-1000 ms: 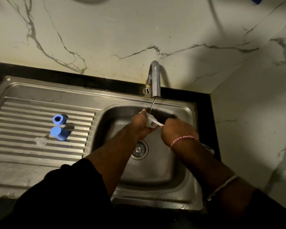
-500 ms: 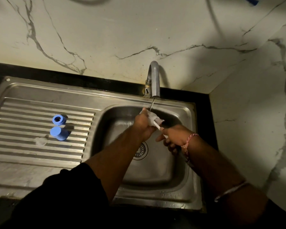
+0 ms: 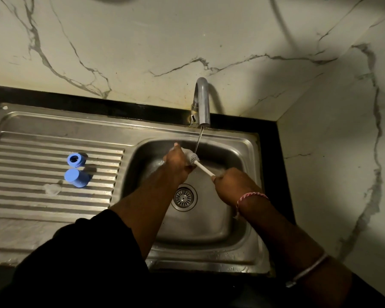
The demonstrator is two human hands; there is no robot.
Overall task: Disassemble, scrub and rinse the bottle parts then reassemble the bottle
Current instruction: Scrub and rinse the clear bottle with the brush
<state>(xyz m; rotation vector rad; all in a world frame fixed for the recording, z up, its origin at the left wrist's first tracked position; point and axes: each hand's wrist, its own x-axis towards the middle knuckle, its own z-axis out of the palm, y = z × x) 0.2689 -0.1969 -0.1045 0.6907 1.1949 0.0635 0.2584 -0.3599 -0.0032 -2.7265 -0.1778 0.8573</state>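
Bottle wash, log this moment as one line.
step: scrubbing | left hand: holds clear bottle | right hand: holds brush | tap: running | blue ring, blue cap: on drainboard

A black sleeve [image 3: 80, 258] is worn on the left arm. A pink-and-white braided thread [image 3: 251, 196] is tied at the right wrist, and a thin silver bangle [image 3: 307, 271] is worn farther up the forearm.

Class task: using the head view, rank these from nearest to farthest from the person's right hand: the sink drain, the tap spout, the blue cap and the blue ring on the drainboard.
Measured from the right hand:
1. Sink drain, just to its left in the basin.
2. Tap spout, behind it at the sink's back edge.
3. Blue cap, far left on the drainboard.
4. Blue ring, just behind the cap, marginally farther.
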